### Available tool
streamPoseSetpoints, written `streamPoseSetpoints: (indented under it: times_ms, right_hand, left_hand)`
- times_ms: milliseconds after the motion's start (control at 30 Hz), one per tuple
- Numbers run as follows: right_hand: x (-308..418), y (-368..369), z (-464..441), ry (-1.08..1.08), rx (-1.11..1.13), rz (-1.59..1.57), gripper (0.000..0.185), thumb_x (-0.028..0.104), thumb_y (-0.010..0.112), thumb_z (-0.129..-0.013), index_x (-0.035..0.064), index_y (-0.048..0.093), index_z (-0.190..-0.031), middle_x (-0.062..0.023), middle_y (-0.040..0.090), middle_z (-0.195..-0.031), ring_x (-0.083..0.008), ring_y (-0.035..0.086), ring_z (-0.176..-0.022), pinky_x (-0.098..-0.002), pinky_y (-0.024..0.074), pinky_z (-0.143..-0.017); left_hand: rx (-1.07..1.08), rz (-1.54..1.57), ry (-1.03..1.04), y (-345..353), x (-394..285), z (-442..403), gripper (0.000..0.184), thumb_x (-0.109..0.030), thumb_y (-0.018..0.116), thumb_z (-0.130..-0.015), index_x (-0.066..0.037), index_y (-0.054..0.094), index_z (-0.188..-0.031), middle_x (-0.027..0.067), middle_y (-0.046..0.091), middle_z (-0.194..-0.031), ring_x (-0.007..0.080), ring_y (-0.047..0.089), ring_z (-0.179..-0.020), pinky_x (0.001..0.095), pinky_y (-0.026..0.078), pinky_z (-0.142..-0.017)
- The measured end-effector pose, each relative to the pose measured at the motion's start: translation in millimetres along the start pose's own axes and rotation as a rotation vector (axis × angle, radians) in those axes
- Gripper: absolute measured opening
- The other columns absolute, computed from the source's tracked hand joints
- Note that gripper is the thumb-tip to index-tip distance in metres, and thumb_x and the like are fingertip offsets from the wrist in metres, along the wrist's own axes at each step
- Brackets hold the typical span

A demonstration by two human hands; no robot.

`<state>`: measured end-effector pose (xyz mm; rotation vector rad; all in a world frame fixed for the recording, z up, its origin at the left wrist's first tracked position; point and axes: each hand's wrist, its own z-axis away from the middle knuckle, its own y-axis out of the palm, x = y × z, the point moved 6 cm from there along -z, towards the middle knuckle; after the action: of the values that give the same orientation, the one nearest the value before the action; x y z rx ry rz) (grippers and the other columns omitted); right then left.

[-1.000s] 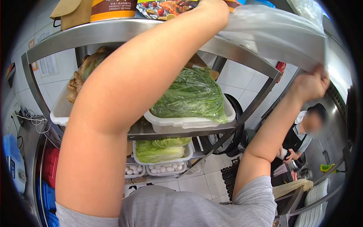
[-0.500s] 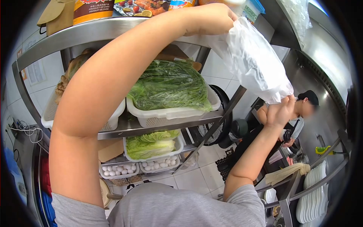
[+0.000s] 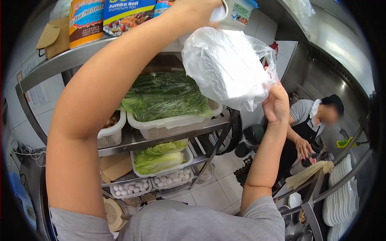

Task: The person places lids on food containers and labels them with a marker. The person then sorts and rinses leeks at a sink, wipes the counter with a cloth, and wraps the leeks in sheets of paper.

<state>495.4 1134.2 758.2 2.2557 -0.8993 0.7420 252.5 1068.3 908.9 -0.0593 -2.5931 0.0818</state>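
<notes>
My right hand [image 3: 276, 102] grips the edge of a clear plastic bag [image 3: 197, 52] with its fingers. Inside the bag is a white, block-shaped bundle [image 3: 237, 60], whose kind I cannot make out. Raised above the shelf top, my left hand [image 3: 201, 14] is at the upper edge of the view, beside a white round container [image 3: 219, 14] with a dark rim. Its fingers are mostly hidden, so their grip does not show. The bag hangs just below that hand, in front of the rack.
Wrapped green leafy vegetables [image 3: 165, 96] fill a white basket on the steel rack [image 3: 157, 142]. Lower down are a basket of cabbage [image 3: 163, 160] and trays of eggs [image 3: 130, 188]. A foil box [image 3: 128, 18] stands on top. At right, a co-worker [image 3: 309, 128] stands near stacked white plates [image 3: 337, 197].
My left hand has moved left, off the bag's top, to the white container. The bag has shifted left and swung flatter, its white contents now showing. The co-worker's hand has moved.
</notes>
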Motion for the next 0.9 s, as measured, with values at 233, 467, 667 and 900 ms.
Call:
streamPoseSetpoints:
  times_ms: [233,467,667,900]
  right_hand:
    - [-6.3,0.3,4.7,0.082,0.0,-0.015,0.051,-0.004,0.057,-0.076,-0.0062,0.048,-0.127,-0.0126,0.06,-0.115,-0.0188,0.062,-0.101,-0.0308,0.0485,-0.09]
    - [-12.3,6.3,18.5,0.196,0.104,-0.534,0.05,0.025,0.047,-0.094,-0.0144,0.046,-0.126,-0.0224,0.054,-0.124,-0.03,0.051,-0.119,-0.0413,0.0385,-0.104]
    - [-42.5,3.4,-5.1,0.286,-0.055,-0.31,0.043,0.018,0.046,-0.093,-0.01,0.047,-0.125,-0.0222,0.054,-0.125,-0.0307,0.054,-0.115,-0.0443,0.0428,-0.1]
    - [-40.5,-4.4,-17.7,0.262,-0.004,-0.253,0.037,0.021,0.052,-0.093,-0.0072,0.054,-0.118,-0.0192,0.061,-0.116,-0.0281,0.061,-0.106,-0.0403,0.0491,-0.094]
  left_hand:
    - [0.2,-0.007,-0.458,40.1,51.5,-69.6,0.027,-0.031,0.071,-0.075,-0.007,0.067,-0.088,0.0149,0.063,-0.104,0.0341,0.053,-0.112,0.0465,0.043,-0.091]
    - [0.535,0.062,-0.219,76.9,39.4,-37.5,0.044,-0.033,0.076,-0.068,-0.014,0.07,-0.107,0.0126,0.065,-0.115,0.0263,0.058,-0.112,0.0475,0.04,-0.095]
    - [0.527,0.341,0.041,95.4,-4.9,-12.3,0.019,-0.021,0.066,-0.074,-0.014,0.074,-0.09,0.0082,0.069,-0.095,0.0255,0.063,-0.099,0.0425,0.049,-0.085]
    - [0.579,0.612,-0.391,27.9,-30.5,-4.9,0.048,-0.04,0.07,-0.08,-0.005,0.063,-0.111,0.0154,0.061,-0.114,0.0265,0.059,-0.108,0.0335,0.045,-0.091]
